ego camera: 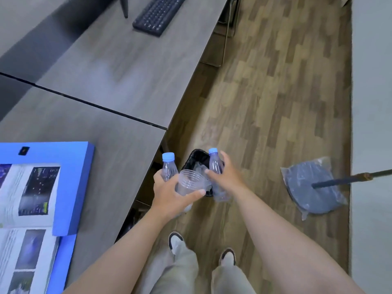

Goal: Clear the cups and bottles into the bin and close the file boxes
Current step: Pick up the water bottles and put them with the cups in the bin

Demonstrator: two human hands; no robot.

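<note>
My left hand (169, 196) grips a clear plastic bottle with a light blue cap (168, 166) together with a clear plastic cup (189, 183). In my right hand (226, 175) is a second clear bottle with a blue cap (215, 164), held with crumpled clear plastic (220, 193) below the palm. Both hands hover above a small black-lined bin (197, 155) on the floor beside the desk. An open blue file box (74, 183) with printed pages lies on the desk at the lower left.
A grey desk (118, 81) runs along the left, with a dark keyboard (159, 13) at the far end. On the wooden floor to the right lies a round dark base in a plastic bag (311, 187) with a pole. My feet stand below the bin.
</note>
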